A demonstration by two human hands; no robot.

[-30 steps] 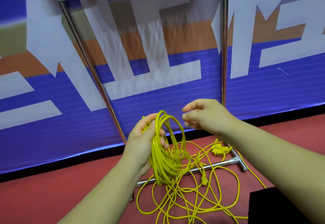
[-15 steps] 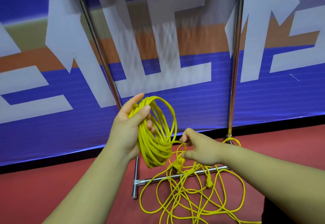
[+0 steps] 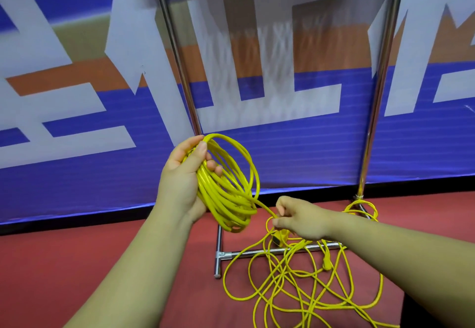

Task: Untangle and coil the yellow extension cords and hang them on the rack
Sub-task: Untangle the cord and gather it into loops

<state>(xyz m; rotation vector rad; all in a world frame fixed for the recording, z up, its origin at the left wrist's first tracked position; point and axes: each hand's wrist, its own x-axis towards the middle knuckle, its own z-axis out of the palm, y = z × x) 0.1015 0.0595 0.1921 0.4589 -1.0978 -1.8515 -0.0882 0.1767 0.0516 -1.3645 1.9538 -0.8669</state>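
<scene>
Since a second ago the right hand (image 3: 300,218) has dropped from beside the coil to just above the base bar (image 3: 228,253) of the rack (image 3: 380,70). It now pinches a strand that leads up to the yellow cord coil (image 3: 226,194). That coil hangs above the bar's left end, gripped by the left hand (image 3: 180,181), thumb over the loops. Its long axis is near upright, its open face turned rightward. Loose cord (image 3: 295,284) sprawls across and in front of the bar. Red floor (image 3: 77,263) lies open left of the rack, and a banner (image 3: 282,152) stands close behind it.
</scene>
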